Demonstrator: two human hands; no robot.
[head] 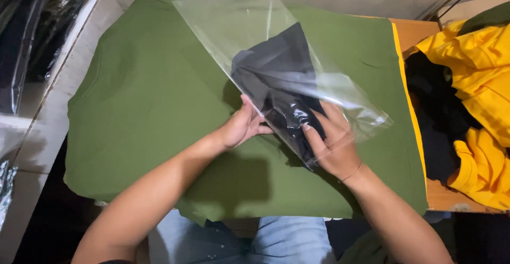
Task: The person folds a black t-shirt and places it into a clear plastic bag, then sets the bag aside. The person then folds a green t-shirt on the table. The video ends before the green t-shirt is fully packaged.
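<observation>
On the green cloth (149, 99): left hand (241, 126) pinching clear bag (249, 30) mouth, right hand (332, 142) gripping black garment (279, 78); better fed in flat, mouth held wide.

Place: a small garment packing workroom, not a home setting.
Work surface: a wooden table (419, 33) covered by a large olive-green cloth (143, 99).
Packing sign: a clear plastic sleeve bag (239, 22) with a folded black garment (279, 70) partly inside it, lying on the green cloth.
Stock on the right: a loose heap of bright yellow garments (478, 73) with dark ones beneath.
Stock on the left: a white shelf unit (69, 62) holding dark garments already in glossy plastic bags (32, 30).
</observation>
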